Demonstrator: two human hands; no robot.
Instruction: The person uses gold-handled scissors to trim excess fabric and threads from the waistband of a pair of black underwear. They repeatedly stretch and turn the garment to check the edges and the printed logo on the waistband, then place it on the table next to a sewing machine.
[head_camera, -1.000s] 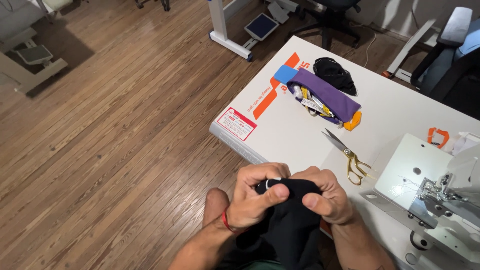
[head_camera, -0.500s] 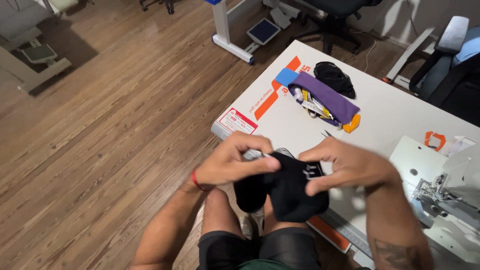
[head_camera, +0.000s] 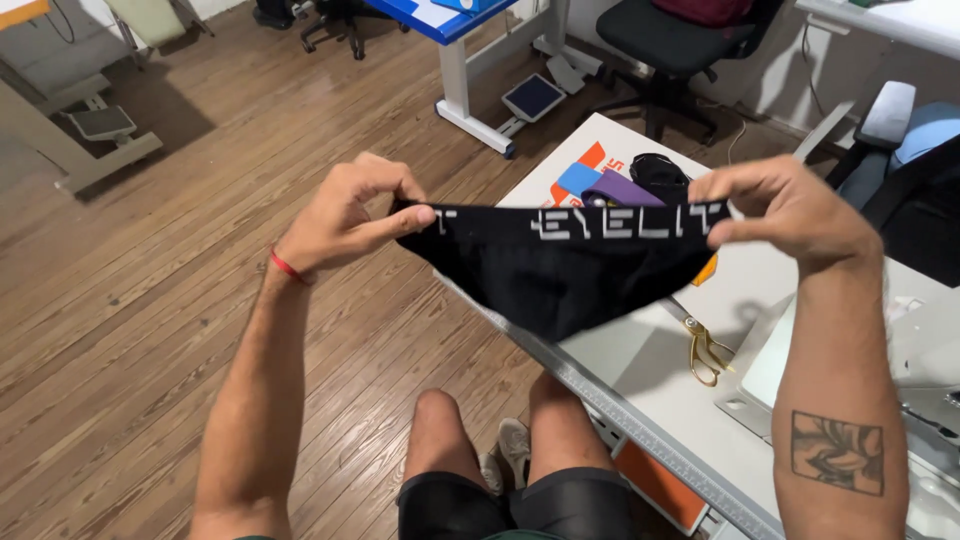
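1. Left hand (head_camera: 345, 215) pinches 1 end of the black stretch-fabric garment with a white-patterned waistband (head_camera: 560, 270), thumb and fingers clamped on the band.
2. Right hand (head_camera: 790, 215) pinches the other end the same way, fingers closed on the band.
3. Garment hangs in the air between both hands, band pulled taut and level, body sagging below, in front of the white worktable (head_camera: 640, 390) edge.
4. To do this well, I judge: keep both pinches right at the band ends, pull evenly so the band stays straight, keep it level for a clear look.
5. Gold-handled scissors (head_camera: 705, 350) lie on the table under the right forearm, apart from the fabric; keep the fabric above them.
6. Purple fabric piece (head_camera: 620, 187) sits behind the garment, partly hidden.
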